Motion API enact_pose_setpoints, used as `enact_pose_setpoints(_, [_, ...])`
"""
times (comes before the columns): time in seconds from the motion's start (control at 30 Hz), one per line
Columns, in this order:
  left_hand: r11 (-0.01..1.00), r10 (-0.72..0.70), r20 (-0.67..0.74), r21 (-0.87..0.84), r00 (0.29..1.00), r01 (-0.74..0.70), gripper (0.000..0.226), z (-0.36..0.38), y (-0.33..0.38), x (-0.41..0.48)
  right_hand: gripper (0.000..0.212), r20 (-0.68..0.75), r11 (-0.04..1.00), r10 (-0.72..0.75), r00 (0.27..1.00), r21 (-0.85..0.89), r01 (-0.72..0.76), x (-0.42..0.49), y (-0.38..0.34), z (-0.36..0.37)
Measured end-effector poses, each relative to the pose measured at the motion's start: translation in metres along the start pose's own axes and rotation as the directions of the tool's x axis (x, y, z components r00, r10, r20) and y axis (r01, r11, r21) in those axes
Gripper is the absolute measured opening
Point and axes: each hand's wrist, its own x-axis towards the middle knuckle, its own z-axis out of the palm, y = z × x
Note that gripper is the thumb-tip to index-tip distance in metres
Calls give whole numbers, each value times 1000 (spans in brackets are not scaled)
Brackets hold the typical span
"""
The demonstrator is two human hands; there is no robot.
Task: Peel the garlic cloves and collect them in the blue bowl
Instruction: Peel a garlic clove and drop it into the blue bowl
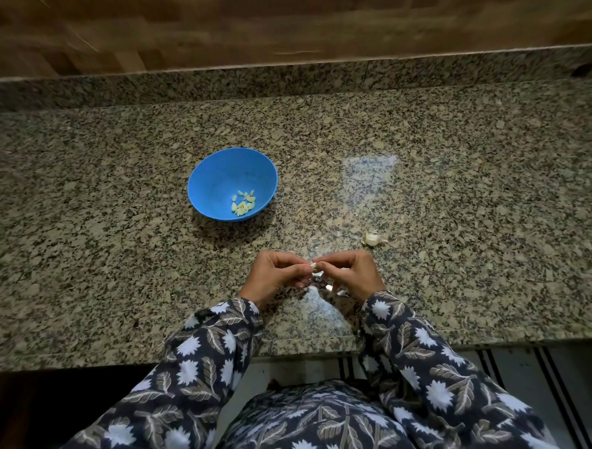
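Blue round plastic bowl at left on speckled granite counter, holding roughly a dozen peeled pale garlic cloves against its near wall. Well along, judging by that, yet unfinished. Left hand and right hand both pinching one small white clove, seemingly mid-peel. Further right, a papery unpeeled garlic piece lying on the granite, yet to be peeled.

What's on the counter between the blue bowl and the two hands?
Nothing: the head view shows bare counter between the bowl, the left hand and the right hand.
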Motion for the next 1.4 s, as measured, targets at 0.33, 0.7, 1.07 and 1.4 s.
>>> enact_pose_setpoints(0.33, [999,-5,-21,-37,1000,5,9,4,-2,1,14,-114,983,-79,990,-171,59,-2,5,7])
enact_pose_setpoints(0.7, [987,-14,-77,-163,997,1,17,5,-3,-1,12,-144,970,176,974,196,-146,-2,3,11])
enact_pose_setpoints(1.07, [990,125,-66,77,990,-120,16,10,-3,-3,12,-107,988,108,988,117,-95,-7,4,13])
enact_pose_setpoints(1.4, [992,113,-57,69,992,-109,17,5,-1,-2,15,-42,957,177,983,243,-162,-7,3,11])
